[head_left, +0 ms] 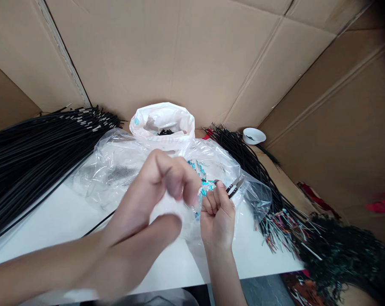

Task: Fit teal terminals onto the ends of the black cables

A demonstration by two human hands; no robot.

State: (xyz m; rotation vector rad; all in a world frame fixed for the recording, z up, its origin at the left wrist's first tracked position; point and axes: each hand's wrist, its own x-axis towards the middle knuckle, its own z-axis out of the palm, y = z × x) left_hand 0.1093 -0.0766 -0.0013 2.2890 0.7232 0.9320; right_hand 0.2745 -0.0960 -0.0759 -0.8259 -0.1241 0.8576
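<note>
Both hands work close together: left hand loosely curled, contents blurred and untellable; right hand closed on light, rigid thread snips, best held mid-handle.

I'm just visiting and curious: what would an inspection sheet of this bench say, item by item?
Surface: white table, partly covered by a clear plastic bag.
Job's things: thread snips in the right hand; small blue pieces lie on the plastic.
Clutter: white plastic bag with dark bits inside; small white bowl.
Hands: left hand blurred, fingers curled above the plastic; what it holds cannot be told.
Cables: black cable bundle at left; a second bundle at right with coloured wire ends.
Surroundings: cardboard walls all around.
</note>
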